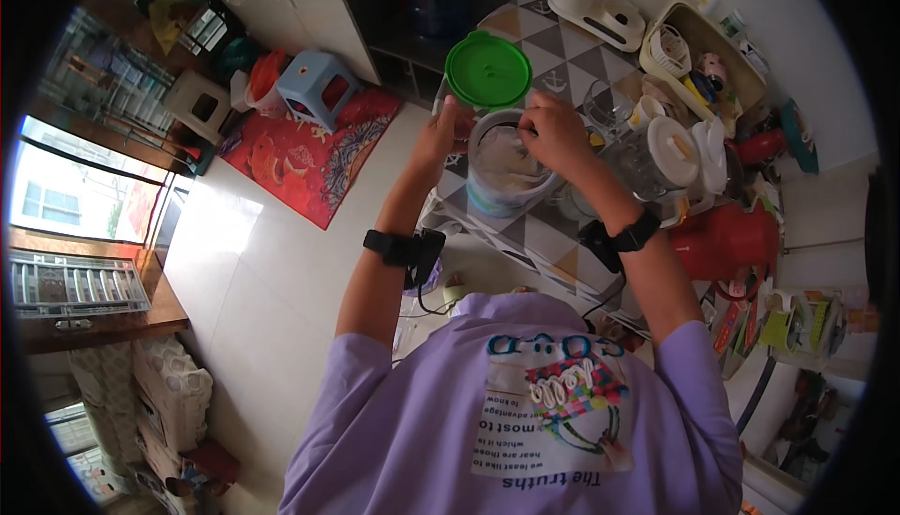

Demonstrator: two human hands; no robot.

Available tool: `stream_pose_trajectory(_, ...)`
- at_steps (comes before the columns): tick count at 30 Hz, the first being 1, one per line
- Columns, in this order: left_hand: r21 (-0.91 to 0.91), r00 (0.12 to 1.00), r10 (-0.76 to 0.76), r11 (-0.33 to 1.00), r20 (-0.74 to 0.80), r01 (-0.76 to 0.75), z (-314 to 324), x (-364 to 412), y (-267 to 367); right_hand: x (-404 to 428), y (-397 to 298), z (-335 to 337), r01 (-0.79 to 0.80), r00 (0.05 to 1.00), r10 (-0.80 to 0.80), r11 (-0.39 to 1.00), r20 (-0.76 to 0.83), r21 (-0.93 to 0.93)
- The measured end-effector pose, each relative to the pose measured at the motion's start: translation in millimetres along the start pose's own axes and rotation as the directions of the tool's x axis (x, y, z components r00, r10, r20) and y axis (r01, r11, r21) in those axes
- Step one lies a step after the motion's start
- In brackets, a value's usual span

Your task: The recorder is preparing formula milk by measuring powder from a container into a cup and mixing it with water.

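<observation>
A pale plastic tub [496, 195] stands near the front edge of a cloth-covered table. What looks like a crumpled clear plastic bag [508, 153] lines it, with something beige inside. My right hand [559, 132] is at the tub's right rim with its fingers curled inward; their tips are too small to read. My left hand [437, 139] is beside the tub's left side, thumb up, close to the lower edge of a round green lid [489, 70]. The left fingers are partly hidden, so their contact is unclear. The lid is just beyond the tub.
Right of the tub are a clear pitcher with a white lid [673, 151], glassware [606, 104] and a red jug [731, 242]. A beige basin [756, 86] of small items and a white appliance [598, 12] are farther back. A blue stool [316, 86] is on the red mat [309, 163] at left.
</observation>
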State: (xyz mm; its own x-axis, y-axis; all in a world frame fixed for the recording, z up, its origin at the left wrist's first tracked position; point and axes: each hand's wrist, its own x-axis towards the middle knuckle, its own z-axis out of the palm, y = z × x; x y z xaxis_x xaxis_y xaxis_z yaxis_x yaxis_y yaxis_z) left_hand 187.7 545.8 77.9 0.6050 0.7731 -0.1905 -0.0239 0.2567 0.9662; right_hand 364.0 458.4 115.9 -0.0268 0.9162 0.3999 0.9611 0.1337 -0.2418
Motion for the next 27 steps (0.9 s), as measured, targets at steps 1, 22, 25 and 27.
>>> stream_pose_trajectory(1,0.0,1.0,0.003,1.0,-0.009,-0.003,-1,-2,-2,-1,1,-2,-0.015,1.0,0.015,0.999,0.012,0.046)
stream_pose_trajectory(22,0.072,0.984,0.153,0.984,0.093,-0.16,5,-43,-2,-30,-34,-25,0.107,0.986,-0.096,0.992,-0.133,0.073)
stream_pose_trajectory(25,0.007,0.978,0.168,0.985,0.127,-0.17,-2,-41,-12,-36,-40,-27,0.15,0.978,-0.136,0.986,-0.159,0.078)
stream_pose_trajectory(27,-0.085,0.974,0.18,0.982,0.135,-0.17,-3,-40,-16,-41,-44,-27,0.186,0.969,-0.171,0.98,-0.177,0.072)
